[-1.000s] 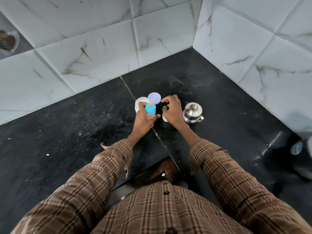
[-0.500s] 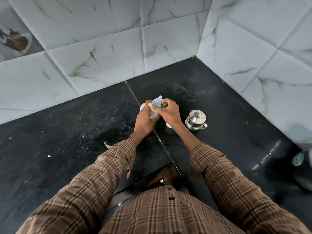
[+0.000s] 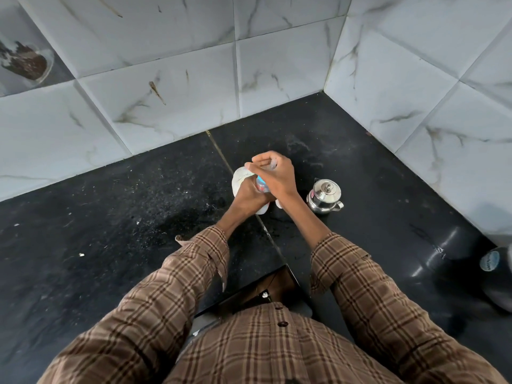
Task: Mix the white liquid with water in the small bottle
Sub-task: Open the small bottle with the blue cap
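Fingers of the left hand (image 3: 248, 194) are wrapped around the lower part of the small bottle (image 3: 261, 187), and those of the right hand (image 3: 273, 174) are curled over its top, so both hands are clamped on it. Only a small piece of the bottle shows between them, with a blue band and a clear part; its cap is hidden under the right hand. The bottle is held above the black worktop (image 3: 110, 217), toward the back edge, near the corner where the two tiled walls (image 3: 166, 79) meet.

At the far left, on the wall, a dark brown patch (image 3: 27, 62) is visible. Just behind the left hand, a white round container (image 3: 239, 177) stands on the worktop, partly covered by the hands. To the right of the hands, close but apart from them, stands a small steel pot (image 3: 324, 196) with a lid and a knob. At the right edge of the worktop a dark object with a round pale label (image 3: 489, 261) is partly in view. Both sleeves (image 3: 171, 289) are brown checked cloth.
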